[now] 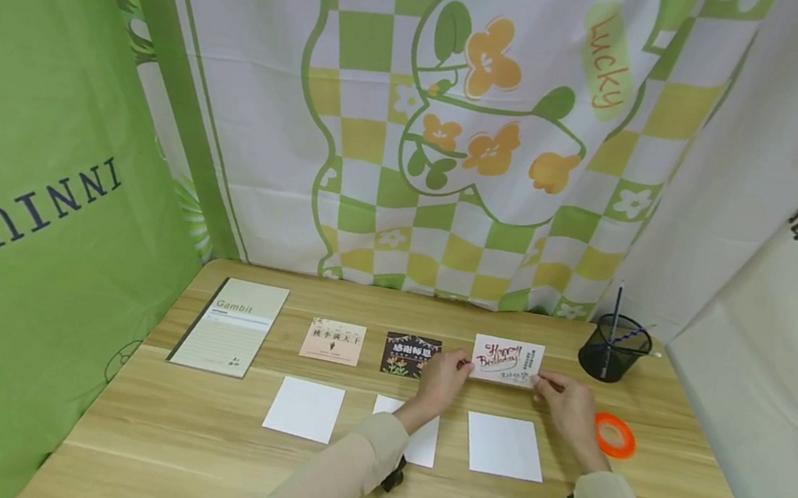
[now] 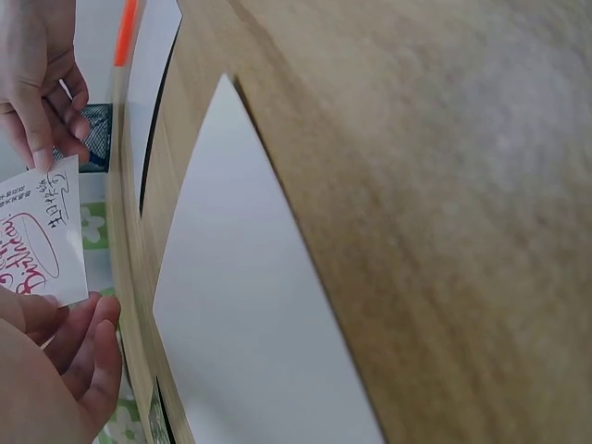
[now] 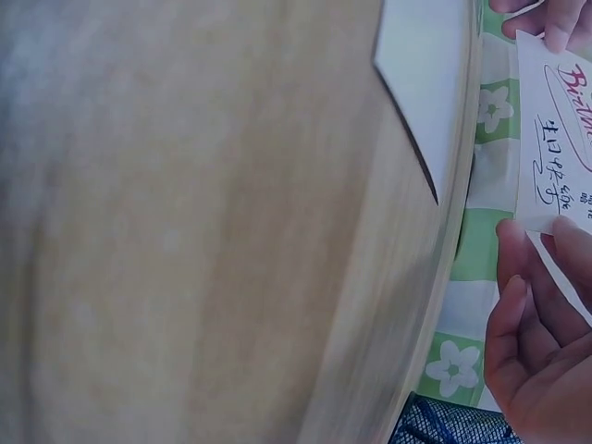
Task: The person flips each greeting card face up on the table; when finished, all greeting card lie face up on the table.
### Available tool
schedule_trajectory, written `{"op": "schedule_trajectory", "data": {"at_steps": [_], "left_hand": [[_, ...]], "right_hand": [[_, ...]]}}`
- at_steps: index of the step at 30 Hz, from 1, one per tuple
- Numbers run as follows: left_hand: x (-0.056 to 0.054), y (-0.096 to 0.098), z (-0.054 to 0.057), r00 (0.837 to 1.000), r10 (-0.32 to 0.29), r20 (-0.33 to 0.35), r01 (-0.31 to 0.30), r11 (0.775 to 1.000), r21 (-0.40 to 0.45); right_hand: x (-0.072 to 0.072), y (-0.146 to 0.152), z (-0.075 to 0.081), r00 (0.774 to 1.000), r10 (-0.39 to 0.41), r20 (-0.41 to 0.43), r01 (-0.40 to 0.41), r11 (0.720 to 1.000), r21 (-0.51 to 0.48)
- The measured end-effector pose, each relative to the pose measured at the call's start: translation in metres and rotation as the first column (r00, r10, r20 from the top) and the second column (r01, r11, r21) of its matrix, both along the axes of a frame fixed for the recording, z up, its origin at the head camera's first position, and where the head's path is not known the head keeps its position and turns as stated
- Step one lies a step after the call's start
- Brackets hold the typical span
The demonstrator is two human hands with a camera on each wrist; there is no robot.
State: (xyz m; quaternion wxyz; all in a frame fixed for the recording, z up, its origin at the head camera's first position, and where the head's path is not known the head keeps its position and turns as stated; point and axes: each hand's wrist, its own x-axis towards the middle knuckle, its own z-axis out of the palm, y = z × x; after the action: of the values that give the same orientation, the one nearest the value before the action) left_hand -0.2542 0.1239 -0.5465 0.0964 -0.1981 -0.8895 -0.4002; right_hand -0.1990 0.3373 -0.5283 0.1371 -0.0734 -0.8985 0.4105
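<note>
A white card (image 1: 508,360) with red "Happy Birthday" lettering and small dark writing is held between both hands near the back of the table. My left hand (image 1: 441,379) pinches its lower left corner between thumb and fingers. At the opposite lower corner, my right hand (image 1: 567,407) pinches it the same way. In the right wrist view the card (image 3: 546,139) appears raised, with curtain behind it. A dark card with flowers (image 1: 400,352) lies beside the left hand, which overlaps its right edge. Further left is a pale pink card (image 1: 332,343) with dark characters.
White squares lie in a front row: left (image 1: 305,409), middle (image 1: 427,438), partly under the left forearm, and right (image 1: 505,446). A Gambit notebook (image 1: 230,328) is at left. A black mesh pen cup (image 1: 608,356) and an orange tape roll (image 1: 626,447) stand right. Curtains surround the table.
</note>
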Motion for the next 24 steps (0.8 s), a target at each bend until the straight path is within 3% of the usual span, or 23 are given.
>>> {"op": "schedule_trajectory", "data": {"at_steps": [8, 16, 24], "left_hand": [[0.0000, 0.0018, -0.0011, 0.999, -0.002, 0.047, 0.001, 0.999, 0.039], [0.0023, 0.0016, 0.0003, 0.997, -0.003, 0.077, -0.001, 0.999, 0.053], [0.0052, 0.0027, 0.0028, 0.981, -0.005, 0.192, -0.009, 0.997, 0.073]], "right_hand": [[0.0002, -0.0005, -0.0004, 1.000, -0.003, 0.014, 0.003, 1.000, 0.011], [0.0008, -0.0017, -0.0002, 0.993, 0.045, 0.113, -0.040, 0.998, -0.048], [-0.0011, 0.0001, -0.0030, 0.992, 0.041, 0.122, -0.031, 0.996, -0.084]]}}
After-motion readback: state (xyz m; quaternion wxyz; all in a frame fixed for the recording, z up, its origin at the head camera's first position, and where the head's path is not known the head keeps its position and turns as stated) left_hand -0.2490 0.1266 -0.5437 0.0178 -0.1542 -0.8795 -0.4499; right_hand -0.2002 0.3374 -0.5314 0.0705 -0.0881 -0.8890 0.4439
